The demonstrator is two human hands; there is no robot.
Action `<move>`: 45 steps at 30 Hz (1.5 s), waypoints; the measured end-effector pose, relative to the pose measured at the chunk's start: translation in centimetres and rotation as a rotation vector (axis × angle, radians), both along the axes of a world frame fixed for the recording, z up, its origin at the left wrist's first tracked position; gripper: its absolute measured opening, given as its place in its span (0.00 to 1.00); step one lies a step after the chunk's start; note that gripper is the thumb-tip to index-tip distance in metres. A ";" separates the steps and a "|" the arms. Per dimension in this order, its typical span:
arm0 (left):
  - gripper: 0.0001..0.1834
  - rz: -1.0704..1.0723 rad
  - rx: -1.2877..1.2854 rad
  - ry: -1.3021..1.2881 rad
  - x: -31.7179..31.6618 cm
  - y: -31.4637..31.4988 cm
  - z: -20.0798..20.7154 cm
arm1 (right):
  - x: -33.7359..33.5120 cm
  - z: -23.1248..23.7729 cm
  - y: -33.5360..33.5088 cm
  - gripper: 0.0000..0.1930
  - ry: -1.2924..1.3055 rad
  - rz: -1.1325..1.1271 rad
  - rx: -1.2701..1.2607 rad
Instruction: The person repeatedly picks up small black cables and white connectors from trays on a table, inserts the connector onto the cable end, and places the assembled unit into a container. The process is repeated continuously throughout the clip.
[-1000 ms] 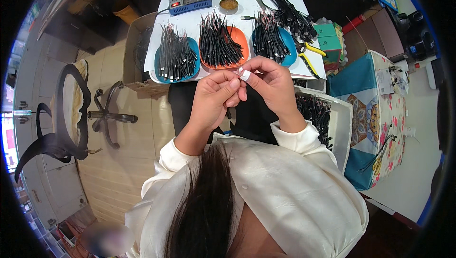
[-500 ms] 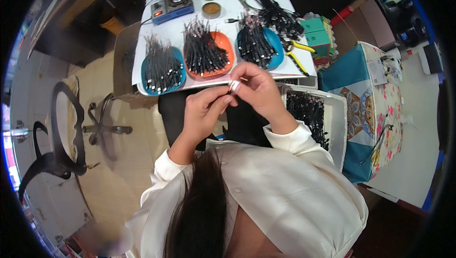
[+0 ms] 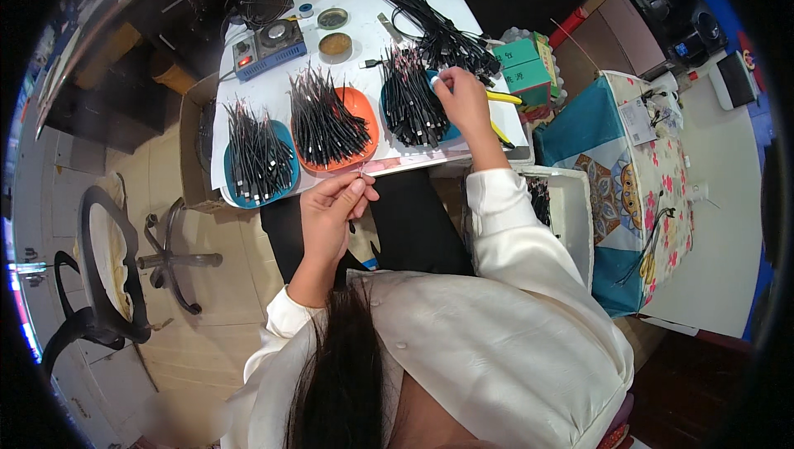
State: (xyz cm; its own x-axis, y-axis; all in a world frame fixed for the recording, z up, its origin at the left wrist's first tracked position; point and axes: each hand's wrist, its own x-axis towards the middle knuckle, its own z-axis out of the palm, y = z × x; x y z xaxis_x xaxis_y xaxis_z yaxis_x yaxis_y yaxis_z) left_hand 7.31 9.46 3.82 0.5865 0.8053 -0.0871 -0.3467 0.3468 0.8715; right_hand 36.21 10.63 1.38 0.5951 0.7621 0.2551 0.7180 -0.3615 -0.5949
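Note:
My left hand (image 3: 329, 211) is closed in a pinch in front of the table edge. A thin wire end (image 3: 361, 171) sticks up from its fingertips, probably part of a short black cable mostly hidden by the hand. My right hand (image 3: 465, 103) reaches over the far right of the table, fingers curled beside the right blue tray (image 3: 453, 130); what they hold, if anything, is hidden. A white wrap shows on one of its fingers. Yellow-handled pliers (image 3: 502, 98) lie partly under that hand. The right blue tray holds a bundle of black cables (image 3: 409, 106) with bare wire ends.
An orange tray (image 3: 364, 110) and a left blue tray (image 3: 285, 139) hold more black cables. Behind them stand a small blue device (image 3: 273, 50) with a red light and two round tins (image 3: 335, 45). A white bin (image 3: 579, 217) is at right, an office chair (image 3: 116, 259) at left.
My hands have come apart. The right one has moved away and to the right, to the right blue tray and pliers; the left stays near the table edge. The view has shifted slightly.

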 end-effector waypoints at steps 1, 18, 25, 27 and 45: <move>0.09 0.000 -0.003 0.002 0.0 -0.1 0.0 | 0.6 -0.5 0.5 0.09 -0.111 0.019 -0.077; 0.11 0.132 -0.115 -0.035 -0.1 -0.3 0.8 | -2.6 2.5 -2.3 0.08 -0.090 -0.139 0.123; 0.11 0.133 -0.102 -0.213 1.7 -0.6 2.4 | -14.0 5.0 -8.7 0.06 0.640 0.373 0.319; 0.11 0.135 -0.070 -0.248 1.6 -1.1 2.5 | -15.7 5.2 -9.2 0.07 0.685 0.386 0.322; 0.12 0.175 0.108 -0.187 -0.9 -4.8 2.4 | -16.9 7.3 -12.5 0.07 0.472 0.517 0.127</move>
State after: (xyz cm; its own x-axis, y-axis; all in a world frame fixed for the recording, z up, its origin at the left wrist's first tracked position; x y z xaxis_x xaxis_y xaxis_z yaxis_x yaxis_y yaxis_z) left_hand 6.41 4.66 6.19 0.4355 0.8945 0.1009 -0.5512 0.1764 0.8155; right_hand 19.33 -1.87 8.71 0.2342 0.9582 0.1645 0.4342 0.0483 -0.8995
